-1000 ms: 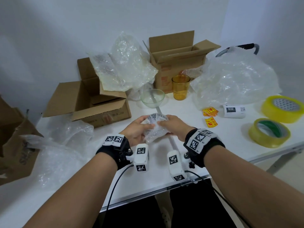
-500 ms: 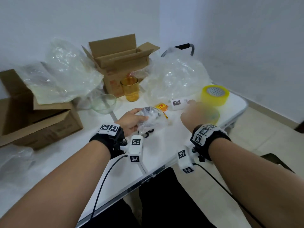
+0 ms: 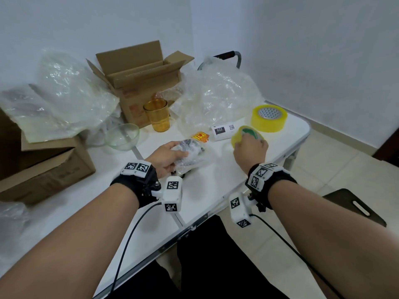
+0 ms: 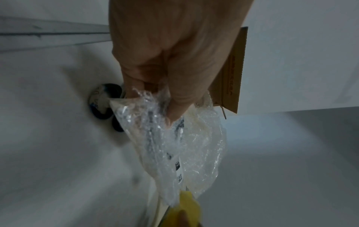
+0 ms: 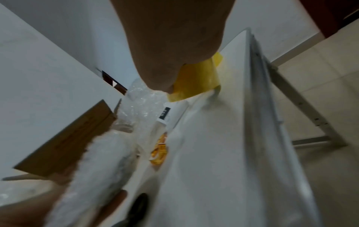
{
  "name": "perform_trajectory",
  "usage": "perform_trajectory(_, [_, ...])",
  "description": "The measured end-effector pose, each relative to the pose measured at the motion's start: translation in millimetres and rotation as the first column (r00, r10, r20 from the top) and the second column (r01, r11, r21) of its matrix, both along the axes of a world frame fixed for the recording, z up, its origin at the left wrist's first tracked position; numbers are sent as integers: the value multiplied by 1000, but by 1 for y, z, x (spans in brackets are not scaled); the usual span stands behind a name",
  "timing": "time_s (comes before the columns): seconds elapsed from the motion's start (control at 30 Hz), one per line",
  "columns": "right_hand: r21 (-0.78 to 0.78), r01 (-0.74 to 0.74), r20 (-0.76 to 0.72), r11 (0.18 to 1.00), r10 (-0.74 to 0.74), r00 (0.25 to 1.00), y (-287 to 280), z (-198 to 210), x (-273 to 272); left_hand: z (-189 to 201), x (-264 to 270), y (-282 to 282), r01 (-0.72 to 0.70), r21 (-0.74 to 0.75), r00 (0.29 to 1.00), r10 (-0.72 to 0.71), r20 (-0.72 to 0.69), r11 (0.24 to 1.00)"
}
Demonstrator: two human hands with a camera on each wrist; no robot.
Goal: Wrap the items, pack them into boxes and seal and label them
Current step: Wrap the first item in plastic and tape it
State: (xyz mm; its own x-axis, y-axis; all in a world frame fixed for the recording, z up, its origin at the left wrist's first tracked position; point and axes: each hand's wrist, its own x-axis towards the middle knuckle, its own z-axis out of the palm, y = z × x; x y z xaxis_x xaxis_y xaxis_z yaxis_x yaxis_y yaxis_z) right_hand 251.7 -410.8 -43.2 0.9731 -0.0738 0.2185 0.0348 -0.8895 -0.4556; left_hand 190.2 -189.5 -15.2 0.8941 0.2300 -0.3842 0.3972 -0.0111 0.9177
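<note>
Bubble wrap is bunched round a small bundle (image 3: 190, 153) that the left hand (image 3: 166, 157) holds just above the white table (image 3: 216, 186). Its fingers and thumb curl round the crinkly plastic. What is inside is hard to tell — only dark and pale patches show through, and in the left wrist view a dark blue and white bit (image 4: 103, 102) pokes out behind the fingers.

The right hand (image 3: 250, 151) grips the smaller yellow tape roll (image 3: 246, 134) near the right edge of the table. The fingers are bent over the roll and cover most of it, so only its top rim and green core show. The right wrist view is blurry — the hand blocks nearly all the tape there.

A bigger yellow tape roll (image 3: 268, 118) lies flat behind it. A white label card (image 3: 223, 131) marked 032 and some red and yellow stickers (image 3: 200, 136) lie between the two hands. Farther back stand an amber cup (image 3: 157, 115), a clear bowl (image 3: 122, 137) and an open cardboard box (image 3: 138, 78). Another box (image 3: 43, 167) on the left is partly hidden under loose plastic sheets (image 3: 62, 100).
</note>
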Motion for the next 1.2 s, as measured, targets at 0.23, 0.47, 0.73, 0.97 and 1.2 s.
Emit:
perform_trajectory(0.23, [578, -207, 5, 790, 250, 968, 74, 51, -13, 6, -20, 32, -87, 18, 996, 86, 35, 996])
perform_trajectory(0.47, [731, -272, -42, 626, 439, 897, 136, 53, -41, -4, -66, 93, -265, 13, 964, 265, 26, 964])
perform_trajectory(0.73, [646, -351, -158, 678, 568, 808, 188, 64, -63, -27, -111, 123, -398, -68, 917, 398, -10, 915])
perform_trajectory(0.97, [618, -399, -279, 677, 664, 694, 212, 58, -77, -37, -120, 125, -390, 98, 920, 391, 8, 916])
perform_trajectory(1.2, [594, -434, -276, 677, 678, 681, 221, 83, -80, -40, -120, 126, -400, 165, 917, 393, 70, 902])
